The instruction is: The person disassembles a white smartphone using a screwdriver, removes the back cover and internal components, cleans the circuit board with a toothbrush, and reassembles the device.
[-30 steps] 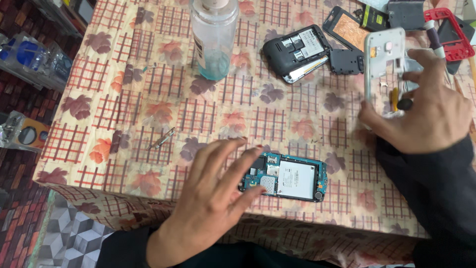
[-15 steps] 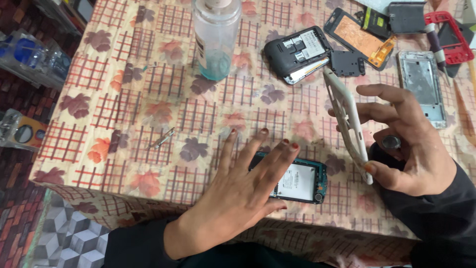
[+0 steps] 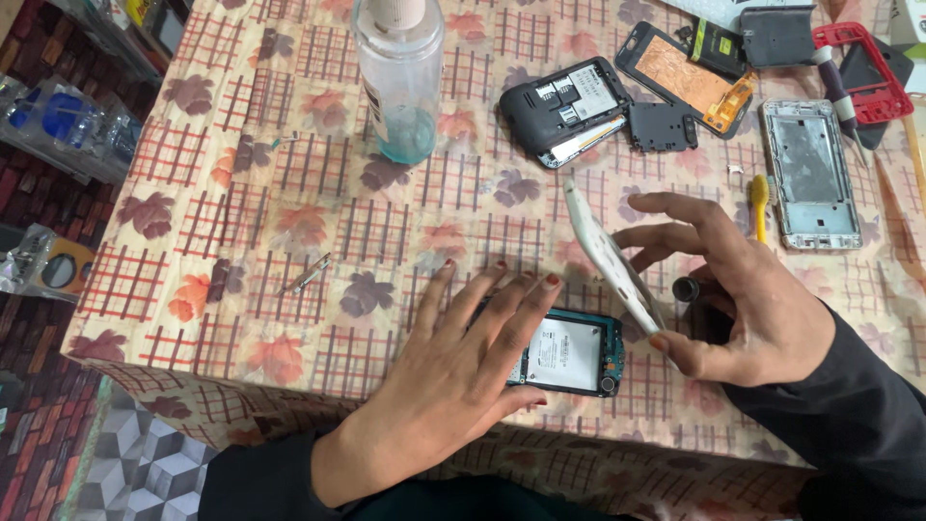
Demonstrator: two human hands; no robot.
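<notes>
My left hand lies flat, fingers spread, on the left part of an opened phone body with a blue circuit board and a white panel, near the table's front edge. My right hand holds a white phone frame on edge, tilted, just above and right of that phone body. Thumb and fingers pinch the frame's lower end. A small black cylinder sits by the right palm.
A clear bottle with blue liquid stands at the back. Behind lie a black phone body, an orange-backed panel, a silver frame, a red frame, a yellow brush. Tweezers lie left. The tablecloth ends at left.
My right hand brought the white frame from the back right down toward the phone body. The silver frame now lies on the table. My left hand stayed on the phone body.
</notes>
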